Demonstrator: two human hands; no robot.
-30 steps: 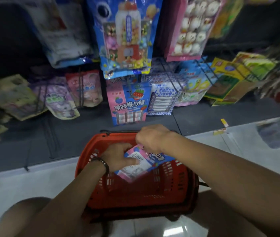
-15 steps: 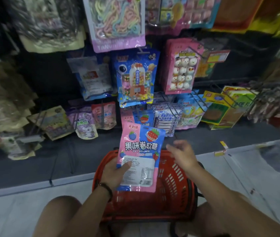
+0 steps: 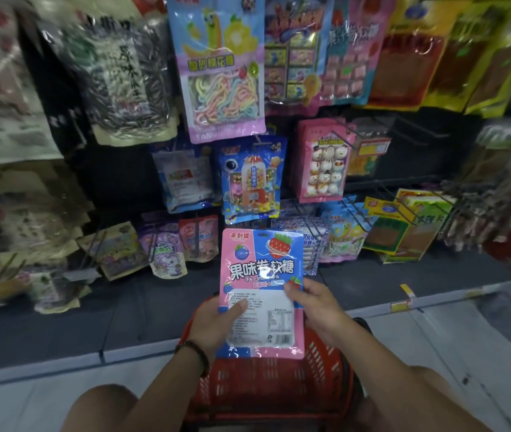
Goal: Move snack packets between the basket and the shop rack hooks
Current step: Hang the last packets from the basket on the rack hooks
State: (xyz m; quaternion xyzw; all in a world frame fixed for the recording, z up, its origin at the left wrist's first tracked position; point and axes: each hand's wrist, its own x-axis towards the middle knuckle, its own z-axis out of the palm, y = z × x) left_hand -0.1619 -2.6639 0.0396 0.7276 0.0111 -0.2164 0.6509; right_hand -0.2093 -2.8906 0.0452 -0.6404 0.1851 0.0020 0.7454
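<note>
Right now I have the pink-and-blue snack packet (image 3: 262,275) upright between both hands, its printed face toward the head camera, a strawberry and a blueberry drawn near its top. My left grip (image 3: 216,325) has the lower left edge: the thumb lies across the front over the white label panel, and the fingers are hidden behind the packet. My right grip (image 3: 316,310) pinches the right edge a little higher, thumb on the front and fingers curled round the back. Neither grip is spread wide; both are closed onto this one packet. A dark bead wristband (image 3: 195,353) sits on the left wrist.

The packet is held just above the red basket (image 3: 279,385), which stands on the pale floor (image 3: 466,353) directly below my forearms. Its top edge overlaps the lowest row of packets hanging on the rack. I cannot tell what lies in the basket, as the packet and hands cover its opening.

Behind, wire rack hooks (image 3: 354,213) stick out from the dark rack. A blue gumball-machine packet (image 3: 251,179) hangs straight above the held one, a pink packet of round white sweets (image 3: 323,163) to its right, and a rainbow string-sweet packet (image 3: 220,73) higher up. The edges of the view are blurred.
</note>
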